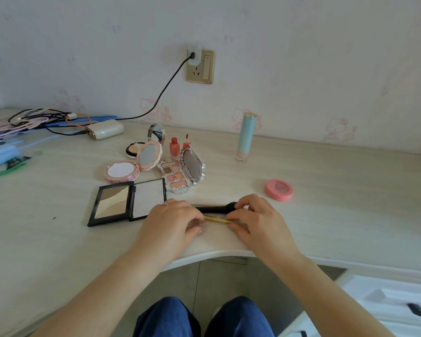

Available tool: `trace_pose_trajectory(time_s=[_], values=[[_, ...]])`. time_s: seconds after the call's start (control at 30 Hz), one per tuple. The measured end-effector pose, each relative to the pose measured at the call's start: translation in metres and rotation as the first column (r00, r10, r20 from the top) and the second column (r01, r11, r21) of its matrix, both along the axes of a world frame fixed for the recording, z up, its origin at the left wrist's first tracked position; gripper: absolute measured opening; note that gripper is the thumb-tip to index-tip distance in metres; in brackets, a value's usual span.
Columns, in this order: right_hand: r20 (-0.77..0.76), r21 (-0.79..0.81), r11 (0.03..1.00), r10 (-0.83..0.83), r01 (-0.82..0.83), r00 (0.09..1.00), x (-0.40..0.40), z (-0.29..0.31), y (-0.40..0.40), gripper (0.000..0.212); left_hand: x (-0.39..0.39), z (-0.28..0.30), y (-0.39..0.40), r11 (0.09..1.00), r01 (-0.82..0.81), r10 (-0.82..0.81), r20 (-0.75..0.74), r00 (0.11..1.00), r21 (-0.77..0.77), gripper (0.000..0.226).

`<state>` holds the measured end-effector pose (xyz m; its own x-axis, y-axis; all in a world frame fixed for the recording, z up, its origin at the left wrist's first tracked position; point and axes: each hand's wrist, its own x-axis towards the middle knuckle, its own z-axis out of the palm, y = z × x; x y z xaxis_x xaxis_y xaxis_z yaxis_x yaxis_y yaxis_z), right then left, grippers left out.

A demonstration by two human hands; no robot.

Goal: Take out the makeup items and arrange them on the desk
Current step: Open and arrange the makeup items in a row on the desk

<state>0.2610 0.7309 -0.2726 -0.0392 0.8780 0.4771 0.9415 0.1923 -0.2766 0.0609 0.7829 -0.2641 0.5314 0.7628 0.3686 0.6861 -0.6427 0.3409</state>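
Slim yellow makeup pencil (218, 220) pinched between left hand (174, 221) and right hand (258, 221) fingertips, just behind them long black brush (216, 208); arranging step, next lay parallel.

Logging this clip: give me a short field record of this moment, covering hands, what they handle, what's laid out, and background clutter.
left hand: fingers curled on one end of the gold pencil
right hand: pinches the pencil's other end
black brush: lies just behind the pencil
open items: black contour palette, pink compact, eyeshadow palette
closed items: pink round blush, upright teal tube
clutter: power bank and cables, far left
surface: desk
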Motion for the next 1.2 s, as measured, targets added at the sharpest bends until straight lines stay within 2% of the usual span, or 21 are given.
trace_pose_trajectory(time_s=[0.3, 0.8, 1.0, 1.2], values=[[-0.006, 0.084, 0.996, -0.008, 0.009, 1.000, 0.000, -0.002, 0.006, 0.015, 0.001, 0.001, 0.002, 1.000, -0.010, 0.010, 0.022, 1.000, -0.007, 0.014], [-0.058, 0.090, 0.996, 0.008, -0.003, 0.998, 0.003, -0.002, 0.000, 0.021, -0.003, 0.008, -0.002, 0.997, -0.037, 0.036, -0.007, 0.999, -0.073, 0.024], [-0.112, 0.075, 0.997, 0.012, -0.004, 0.994, 0.007, -0.002, -0.003, 0.020, 0.000, 0.009, -0.001, 0.994, -0.005, 0.012, 0.058, 0.998, -0.114, 0.021], [-0.145, 0.049, 0.998, -0.042, 0.050, 0.988, 0.030, 0.014, -0.007, 0.015, 0.023, 0.034, 0.009, 0.968, 0.086, -0.031, 0.228, 0.973, -0.235, 0.020]])
